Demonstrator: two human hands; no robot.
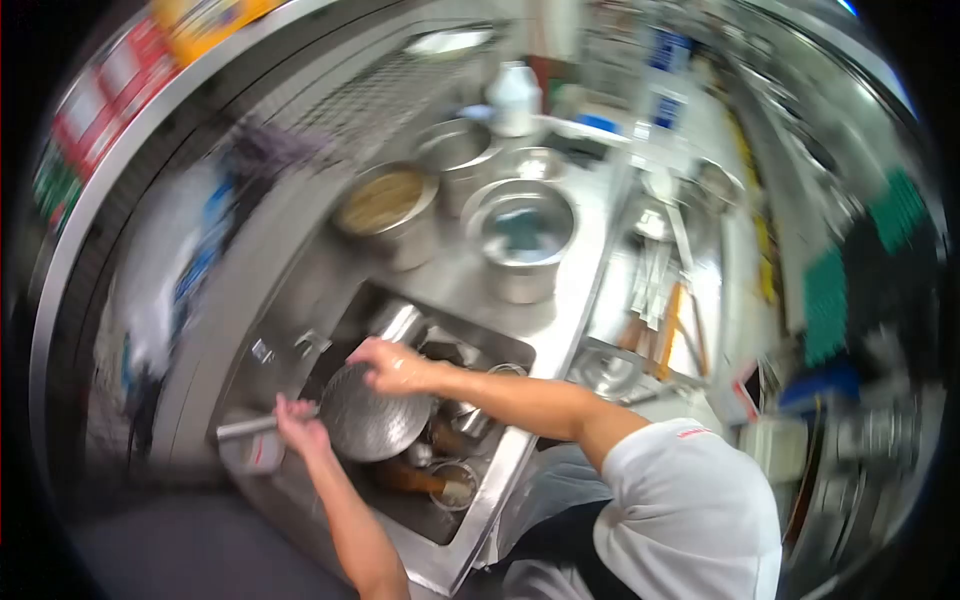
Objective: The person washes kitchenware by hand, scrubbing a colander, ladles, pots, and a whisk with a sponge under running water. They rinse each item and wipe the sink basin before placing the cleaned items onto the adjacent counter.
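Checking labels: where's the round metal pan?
Head view, lower left of centre: the round metal pan is in the sink, its handle gripped by the left hand, the right hand on its upper rim.

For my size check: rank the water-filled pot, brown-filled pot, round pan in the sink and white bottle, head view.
1. Water-filled pot, slightly largest.
2. Brown-filled pot and round pan: alike; the pan is partly hidden by the right hand, so unranked.
3. White bottle, smallest, though farthest.

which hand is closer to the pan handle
Left. The left hand grips the handle; the right hand rests on the upper rim of the pan, apart from the handle.
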